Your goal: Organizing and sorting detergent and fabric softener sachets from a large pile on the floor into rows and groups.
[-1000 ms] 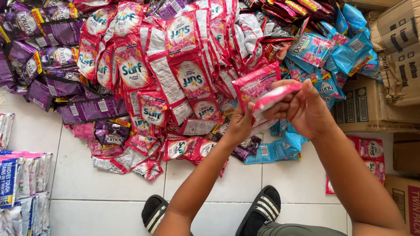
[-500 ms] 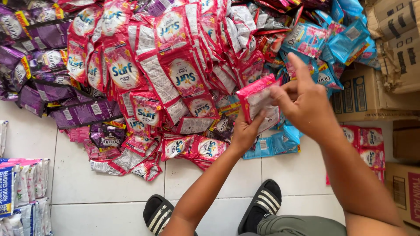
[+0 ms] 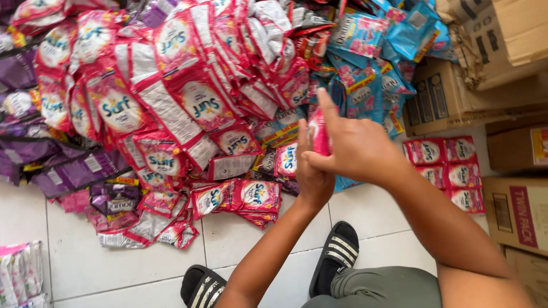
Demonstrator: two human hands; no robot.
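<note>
Above the floor pile (image 3: pixel 171 114), my left hand (image 3: pixel 313 177) and right hand (image 3: pixel 357 149) pinch one pink sachet (image 3: pixel 318 132); I reckon its slick foil could slip.

- the folded sachet strip (image 3: pixel 319 132) i see pressed between both hands is pink-red with white.
- the big heap of sachets (image 3: pixel 171 102) is pink-red, each with a white oval and blue lettering.
- sachets (image 3: pixel 377 63) toward the floor's far right are light blue with pink flowers.
- packs (image 3: pixel 40 165) at the floor's left edge are purple.
- the floor tiles (image 3: pixel 74 268) are white with grey grout.
- the slides (image 3: pixel 337 256) are black with white stripes.
- the boxes (image 3: pixel 508 34) are brown cardboard.
</note>
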